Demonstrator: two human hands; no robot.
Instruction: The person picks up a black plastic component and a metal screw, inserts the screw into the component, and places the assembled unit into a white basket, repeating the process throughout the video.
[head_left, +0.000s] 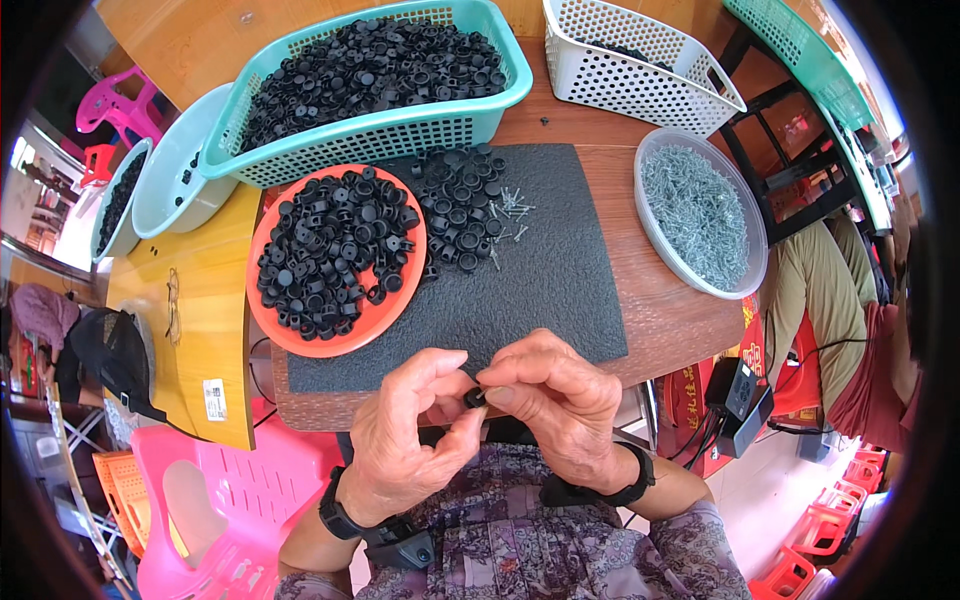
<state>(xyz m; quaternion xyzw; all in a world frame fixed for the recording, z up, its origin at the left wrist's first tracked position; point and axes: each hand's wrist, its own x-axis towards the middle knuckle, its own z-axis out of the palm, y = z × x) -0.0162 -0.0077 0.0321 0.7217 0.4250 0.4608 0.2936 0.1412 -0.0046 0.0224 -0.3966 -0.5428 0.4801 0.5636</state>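
Note:
My left hand (405,440) is closed, its thumb and fingers pinching a small round black plastic part (474,398) above the table's near edge. My right hand (560,405) meets it there, thumb and forefinger pressed together against the part; what they hold, if anything, is too small to make out. Just beyond the hands lies a dark textured mat (545,270). On it rest a loose heap of black ring-shaped parts (462,205) and several small silvery screws (512,205). An orange-red plate (413,290) full of black parts overlaps the mat's left side.
A teal basket (385,128) piled with black parts stands at the back, a white perforated basket (640,95) right of it. The round clear tub (755,245) at right holds many screws. Light-blue bowls (165,180), eyeglasses (173,305) and a pink chair (235,500) are left.

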